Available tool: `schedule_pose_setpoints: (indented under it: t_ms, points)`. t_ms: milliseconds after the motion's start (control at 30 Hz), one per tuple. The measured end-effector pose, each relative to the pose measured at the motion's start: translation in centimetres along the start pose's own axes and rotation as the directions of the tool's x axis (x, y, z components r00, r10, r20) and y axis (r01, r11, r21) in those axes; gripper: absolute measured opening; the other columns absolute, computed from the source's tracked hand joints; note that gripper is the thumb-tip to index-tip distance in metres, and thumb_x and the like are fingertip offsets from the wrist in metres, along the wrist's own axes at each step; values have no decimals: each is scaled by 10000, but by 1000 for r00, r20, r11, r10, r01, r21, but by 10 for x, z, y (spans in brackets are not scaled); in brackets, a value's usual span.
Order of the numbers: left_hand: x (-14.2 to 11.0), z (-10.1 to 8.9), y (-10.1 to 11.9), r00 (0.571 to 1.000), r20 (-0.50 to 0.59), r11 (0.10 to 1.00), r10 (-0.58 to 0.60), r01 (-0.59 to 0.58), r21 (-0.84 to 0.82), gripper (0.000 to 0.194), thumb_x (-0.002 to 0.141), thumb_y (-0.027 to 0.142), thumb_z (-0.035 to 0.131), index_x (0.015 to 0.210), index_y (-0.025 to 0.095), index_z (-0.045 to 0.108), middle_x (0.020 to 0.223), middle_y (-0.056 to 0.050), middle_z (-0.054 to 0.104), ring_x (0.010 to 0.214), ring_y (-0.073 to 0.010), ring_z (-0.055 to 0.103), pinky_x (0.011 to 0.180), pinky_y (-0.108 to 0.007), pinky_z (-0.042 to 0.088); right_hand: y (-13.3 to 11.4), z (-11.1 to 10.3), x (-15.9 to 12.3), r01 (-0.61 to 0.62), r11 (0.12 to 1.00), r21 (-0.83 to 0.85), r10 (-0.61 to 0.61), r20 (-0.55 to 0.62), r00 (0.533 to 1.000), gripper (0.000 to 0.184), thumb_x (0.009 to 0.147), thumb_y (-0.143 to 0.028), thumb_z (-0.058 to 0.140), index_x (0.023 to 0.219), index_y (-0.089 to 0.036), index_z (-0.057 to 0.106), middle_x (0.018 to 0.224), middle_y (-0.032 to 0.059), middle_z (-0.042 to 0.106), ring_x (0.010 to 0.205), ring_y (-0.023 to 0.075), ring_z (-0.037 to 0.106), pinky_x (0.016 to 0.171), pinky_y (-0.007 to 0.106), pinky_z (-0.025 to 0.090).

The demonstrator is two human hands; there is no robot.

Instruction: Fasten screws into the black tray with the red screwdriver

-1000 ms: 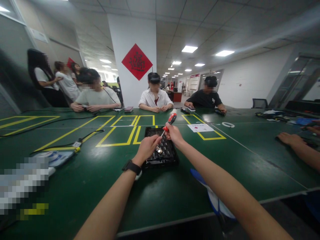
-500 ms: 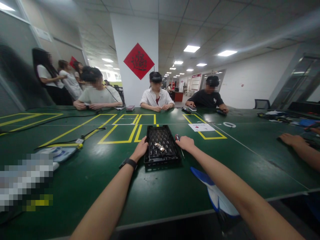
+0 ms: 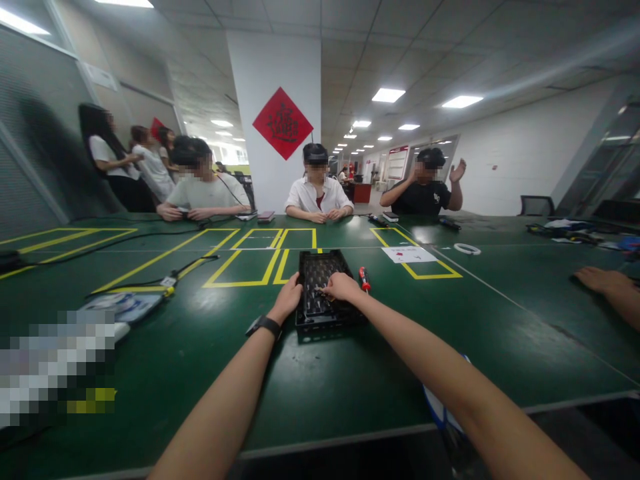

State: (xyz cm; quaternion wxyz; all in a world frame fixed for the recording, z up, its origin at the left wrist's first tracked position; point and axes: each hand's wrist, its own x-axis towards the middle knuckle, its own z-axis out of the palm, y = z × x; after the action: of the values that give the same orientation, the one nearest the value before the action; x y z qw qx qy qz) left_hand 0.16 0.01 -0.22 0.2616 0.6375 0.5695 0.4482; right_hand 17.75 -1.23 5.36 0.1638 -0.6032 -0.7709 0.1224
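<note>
A black, open-topped plastic case (image 3: 320, 320) with a patterned floor lies on the green table. My left hand (image 3: 288, 297) grips its left side, fingers closed along the wall. Reaching inside over the case, my right hand (image 3: 343, 288) is closed in a pinch on a small shiny metal piece (image 3: 331, 298), mostly covered by the fingers. Just right of the case, a screwdriver (image 3: 365, 279) with a red and black handle rests on the table, its shaft partly hidden by my right wrist.
Yellow tape outlines (image 3: 235, 285) mark the green table (image 3: 280, 413). A paper sheet (image 3: 409, 255) and a white ring (image 3: 467, 249) lie beyond the case. A cable (image 3: 193, 265) and blue-white packet (image 3: 125, 305) are at left. Several people sit around; another person's hand (image 3: 597, 279) rests at right.
My right hand has let go of the screwdriver beside the case and moved left onto the metal piece inside. My left hand stays on the case. The person at far right has raised both hands.
</note>
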Motion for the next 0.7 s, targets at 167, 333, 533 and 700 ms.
schedule_pose_setpoints:
  t_ms: [167,333,533,700]
  points:
    - [1,-1,0,1000,-8,1000,7,-7,-11,551,696,137,394,1245,102,408,1324,-94,382,1226,-191,335,1045,-316,224,11,-9,3,92,989,118,-89,-29,996,243,719,-345,570,657,-116,624,670,84,650,623,124,583,580,198,402]
    - [5,0,0,999,-11,999,40,-40,4,530,700,137,388,1226,100,430,1312,-96,399,1219,-203,346,1044,-334,225,17,-15,-12,239,833,498,-266,-17,964,288,737,-368,549,854,-109,597,704,56,650,565,91,568,525,187,426]
    - [10,2,-3,999,-17,998,42,-42,42,518,706,144,386,1220,96,434,1312,-102,398,1216,-205,349,1041,-329,232,6,-15,-43,272,636,722,-489,104,866,387,641,-357,639,928,-101,608,760,59,645,615,97,574,588,215,443]
    - [8,3,-2,998,-4,997,55,-55,49,517,707,142,380,1218,83,428,1315,-105,392,1224,-204,334,1043,-324,224,6,-22,-60,461,719,521,-570,62,819,304,710,-349,576,891,-116,650,729,44,644,600,91,540,571,196,409]
